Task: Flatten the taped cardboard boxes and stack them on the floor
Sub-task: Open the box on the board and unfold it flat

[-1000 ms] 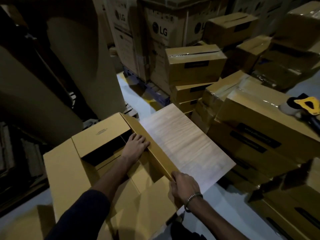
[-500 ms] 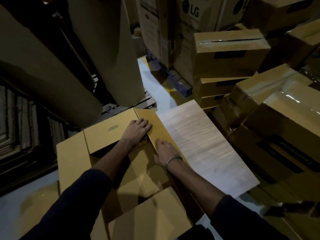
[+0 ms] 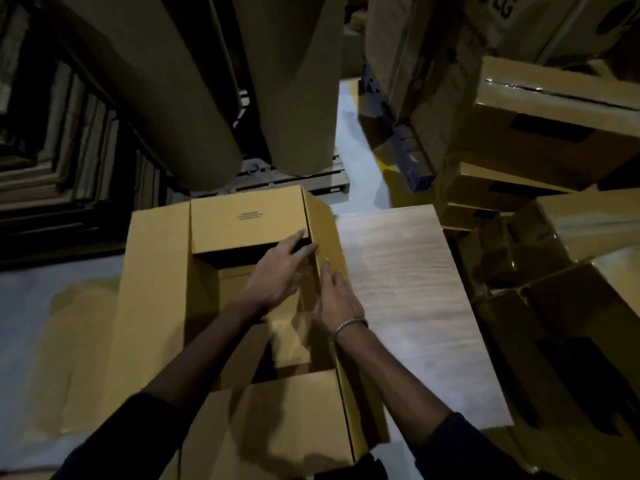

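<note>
An opened yellow-brown cardboard box [image 3: 159, 271] stands in front of me with its flaps spread out. My left hand [image 3: 280, 271] reaches into its far right corner, fingers curled over the edge by the far flap [image 3: 246, 216]. My right hand [image 3: 337, 299], with a bracelet at the wrist, lies flat against the right flap [image 3: 327, 230], fingers apart. A flattened sheet of cardboard [image 3: 69, 341] lies on the floor left of the box.
A pale wood-grain board [image 3: 415, 299] lies right of the box. Taped boxes [image 3: 554, 133] are piled at the right and back right. Two big brown paper rolls [image 3: 221, 81] stand on a pallet behind. Stacked flat cardboard [image 3: 52, 150] fills the left.
My head has tipped further down, so the view has shifted. My right hand left the flap's near end and moved up beside my left hand at the box's far right corner.
</note>
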`<state>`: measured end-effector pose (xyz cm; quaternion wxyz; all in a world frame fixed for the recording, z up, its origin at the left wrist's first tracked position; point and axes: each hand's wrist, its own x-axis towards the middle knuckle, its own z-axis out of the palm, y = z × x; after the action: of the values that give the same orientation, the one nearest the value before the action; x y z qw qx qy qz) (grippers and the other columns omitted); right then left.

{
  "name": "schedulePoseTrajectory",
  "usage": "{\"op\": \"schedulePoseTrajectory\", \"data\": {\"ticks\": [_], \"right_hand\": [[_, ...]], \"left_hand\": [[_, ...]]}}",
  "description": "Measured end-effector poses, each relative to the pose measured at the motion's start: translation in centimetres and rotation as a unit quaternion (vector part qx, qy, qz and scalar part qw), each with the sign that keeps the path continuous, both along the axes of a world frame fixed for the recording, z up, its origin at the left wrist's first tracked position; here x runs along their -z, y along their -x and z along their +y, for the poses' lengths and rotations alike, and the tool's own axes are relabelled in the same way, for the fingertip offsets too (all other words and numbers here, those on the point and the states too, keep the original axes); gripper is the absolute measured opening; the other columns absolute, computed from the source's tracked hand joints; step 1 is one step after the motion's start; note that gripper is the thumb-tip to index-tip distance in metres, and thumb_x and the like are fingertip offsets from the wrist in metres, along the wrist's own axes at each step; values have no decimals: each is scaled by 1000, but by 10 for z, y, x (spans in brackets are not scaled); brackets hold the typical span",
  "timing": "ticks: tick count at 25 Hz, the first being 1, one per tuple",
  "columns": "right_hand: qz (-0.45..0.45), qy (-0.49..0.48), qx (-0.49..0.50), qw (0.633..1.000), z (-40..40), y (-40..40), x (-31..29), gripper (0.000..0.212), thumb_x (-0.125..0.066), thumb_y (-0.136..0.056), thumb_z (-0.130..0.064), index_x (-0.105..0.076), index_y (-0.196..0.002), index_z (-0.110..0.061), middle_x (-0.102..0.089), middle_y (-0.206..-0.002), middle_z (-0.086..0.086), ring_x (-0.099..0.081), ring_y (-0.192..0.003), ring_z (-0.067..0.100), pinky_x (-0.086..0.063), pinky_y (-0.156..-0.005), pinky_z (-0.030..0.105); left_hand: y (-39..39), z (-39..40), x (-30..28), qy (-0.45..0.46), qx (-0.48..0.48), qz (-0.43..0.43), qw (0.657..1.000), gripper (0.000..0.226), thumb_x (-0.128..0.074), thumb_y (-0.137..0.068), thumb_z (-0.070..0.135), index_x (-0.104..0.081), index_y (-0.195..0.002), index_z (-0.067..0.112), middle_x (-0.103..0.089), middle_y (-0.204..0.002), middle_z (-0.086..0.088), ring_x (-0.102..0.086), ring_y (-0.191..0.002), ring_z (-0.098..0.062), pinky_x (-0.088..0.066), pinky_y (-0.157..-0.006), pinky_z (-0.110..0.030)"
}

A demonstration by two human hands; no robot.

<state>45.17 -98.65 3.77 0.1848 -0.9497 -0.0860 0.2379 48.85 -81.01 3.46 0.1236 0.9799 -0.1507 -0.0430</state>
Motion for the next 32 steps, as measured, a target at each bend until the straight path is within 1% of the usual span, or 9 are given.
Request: {"op": "schedulePoseTrajectory", "data": {"ticks": [4,7,10,13,18,21,25,29,32], "right_hand": [[-157,-16,-21,987,-7,34,-26,98,-71,-90,-37,-11,-165,-22,-22,-167,11,-14,-157,31,-34,-116,50],[-232,-60,-88,967,6,82,-33,55,-63,-91,-41,-55,-143,-25,-45,-155,6,-25,-155,26,-32,-115,49],[-120,-28,-136,983,16,124,-35,30,-52,-99,-43,-69,-118,-27,-68,-122,0,-54,-128,22,-41,-97,40],[-117,-25,-110,987,20,158,-47,27,-51,-101,-41,-71,-106,-24,-74,-102,2,-67,-95,25,-45,-73,33],[-219,-65,-84,970,12,195,-106,27,-50,-102,-46,-70,-100,-28,-72,-88,-5,-65,-78,18,-55,-69,37],[-150,-117,-97,977,-7,228,-152,40,-48,-102,-58,-73,-96,-27,-70,-81,-8,-63,-73,13,-53,-65,35],[27,-120,-142,982,-31,270,-167,43,-47,-105,-56,-73,-114,-23,-75,-103,-3,-67,-92,16,-54,-84,39],[55,-16,-169,984,-36,285,-115,52,-64,-97,-52,-57,-143,-30,-64,-139,2,-60,-124,21,-50,-102,40],[42,68,-203,976,-26,286,-76,64,-68,-93,-52,-46,-149,-32,-52,-149,4,-49,-136,28,-43,-109,46]], "left_hand": [[123,26,-3,157,-110,50,980,40,-56,-102,46,-65,-135,26,-75,-112,5,-69,-102,-16,-54,-80,-32],[183,32,-10,167,-172,102,965,34,-47,-105,58,-71,-113,36,-74,-92,17,-65,-80,2,-49,-64,-22],[235,35,-10,158,-202,70,964,32,-42,-107,57,-60,-90,37,-63,-71,13,-60,-67,-5,-42,-56,-32],[260,37,-22,139,-218,47,965,38,-43,-107,55,-71,-103,30,-74,-86,5,-68,-78,-16,-50,-66,-37],[303,24,-93,145,-224,-102,958,42,-43,-109,52,-76,-113,26,-78,-96,9,-69,-80,-9,-55,-69,-33],[353,13,-128,144,-254,-106,951,37,-47,-107,55,-72,-120,30,-75,-97,10,-67,-81,-7,-58,-68,-31],[408,11,-133,111,-286,-53,950,39,-51,-101,62,-66,-126,36,-72,-97,14,-67,-82,-8,-58,-70,-34],[431,23,-89,89,-258,42,961,57,-61,-91,65,-61,-137,32,-72,-118,7,-64,-110,-17,-56,-87,-38],[439,23,-54,55,-233,36,970,66,-67,-86,63,-58,-141,29,-65,-135,4,-53,-127,-21,-48,-101,-40]]}}
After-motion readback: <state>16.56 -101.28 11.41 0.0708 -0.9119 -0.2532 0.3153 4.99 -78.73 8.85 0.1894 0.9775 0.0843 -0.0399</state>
